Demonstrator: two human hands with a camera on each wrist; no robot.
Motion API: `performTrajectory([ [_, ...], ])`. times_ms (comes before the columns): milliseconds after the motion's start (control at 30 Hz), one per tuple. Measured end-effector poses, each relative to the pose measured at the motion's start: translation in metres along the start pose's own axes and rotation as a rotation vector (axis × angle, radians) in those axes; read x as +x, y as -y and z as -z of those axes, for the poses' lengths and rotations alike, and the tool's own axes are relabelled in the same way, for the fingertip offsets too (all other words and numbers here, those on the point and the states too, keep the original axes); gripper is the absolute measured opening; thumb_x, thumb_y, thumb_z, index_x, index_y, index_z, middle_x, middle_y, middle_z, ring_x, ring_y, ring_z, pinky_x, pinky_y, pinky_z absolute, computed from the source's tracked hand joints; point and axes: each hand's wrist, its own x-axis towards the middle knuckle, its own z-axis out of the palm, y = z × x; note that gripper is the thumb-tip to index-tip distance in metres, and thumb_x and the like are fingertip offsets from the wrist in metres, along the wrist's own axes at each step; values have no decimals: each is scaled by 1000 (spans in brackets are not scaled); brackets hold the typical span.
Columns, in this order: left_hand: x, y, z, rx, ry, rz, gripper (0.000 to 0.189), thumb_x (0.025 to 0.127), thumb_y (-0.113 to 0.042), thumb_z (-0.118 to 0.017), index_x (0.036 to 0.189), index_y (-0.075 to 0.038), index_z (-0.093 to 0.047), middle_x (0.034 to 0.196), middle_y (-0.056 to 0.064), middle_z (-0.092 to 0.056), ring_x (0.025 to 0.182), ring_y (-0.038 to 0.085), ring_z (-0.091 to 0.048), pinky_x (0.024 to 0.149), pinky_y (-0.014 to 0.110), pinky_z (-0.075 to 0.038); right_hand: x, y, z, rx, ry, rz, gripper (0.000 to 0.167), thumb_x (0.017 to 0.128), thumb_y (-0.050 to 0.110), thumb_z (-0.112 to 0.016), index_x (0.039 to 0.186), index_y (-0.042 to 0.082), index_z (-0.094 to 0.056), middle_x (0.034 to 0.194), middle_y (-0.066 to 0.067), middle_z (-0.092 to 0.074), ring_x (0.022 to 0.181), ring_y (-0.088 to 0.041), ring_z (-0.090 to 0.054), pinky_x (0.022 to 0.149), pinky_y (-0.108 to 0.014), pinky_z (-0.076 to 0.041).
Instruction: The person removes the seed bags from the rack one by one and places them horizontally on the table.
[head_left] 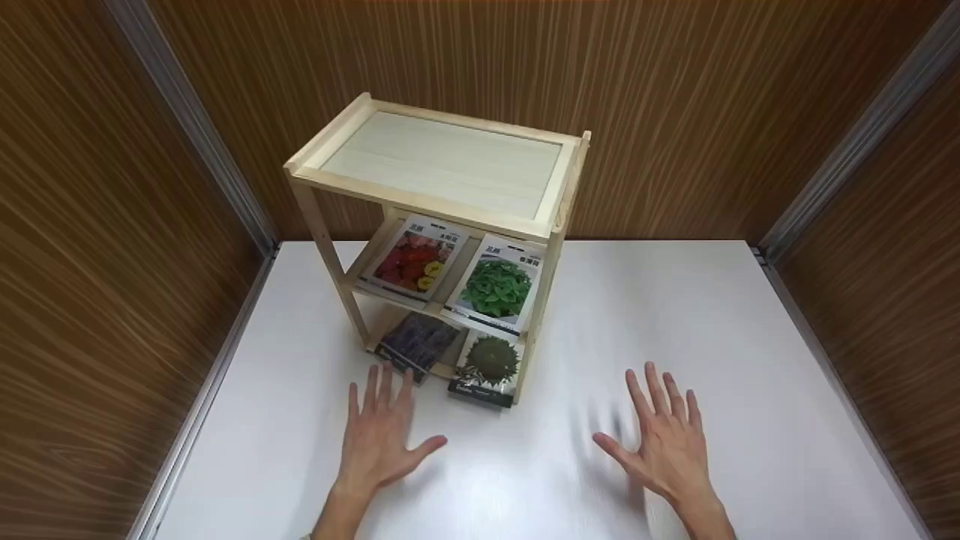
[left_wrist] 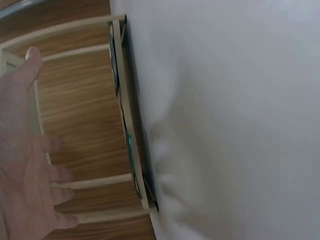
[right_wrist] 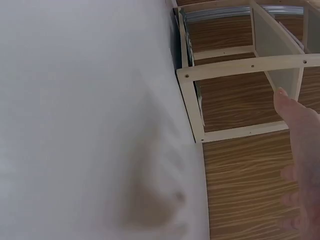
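Observation:
Both hands hover over the white table with fingers spread and nothing held. My left hand is in front of the wooden shelf rack, its fingertips close to a packet with a purple flower picture on the bottom tier. Beside that lies a sunflower seed packet, jutting past the tier's front edge. On the middle tier are a packet with red and yellow flowers and one with green leaves. My right hand is off to the rack's right, apart from it. Each wrist view shows the rack from low down.
The white table is enclosed by brown wood-grain panels at the back and sides. Grey metal strips run along the panel corners and the table's side edges. The rack's top tier has a raised wooden rim.

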Motion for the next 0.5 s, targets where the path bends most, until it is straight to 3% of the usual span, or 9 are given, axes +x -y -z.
performTrajectory([
  [167,5,20,1,10,-34,15,112,73,-80,-73,156,-8,-50,160,28,-47,152,48,-43,122,73,-35,10,11,-3,-10,-31,30,104,82,81,-62,161,15,-43,167,-19,-42,149,-46,-44,119,-71,-36],
  [500,15,49,4,36,-31,24,112,74,-81,-72,156,-6,-50,162,27,-46,153,48,-42,122,72,-36,29,34,-5,-7,-71,93,106,84,87,-53,161,14,-43,166,-19,-44,149,-46,-45,120,-69,-38],
])
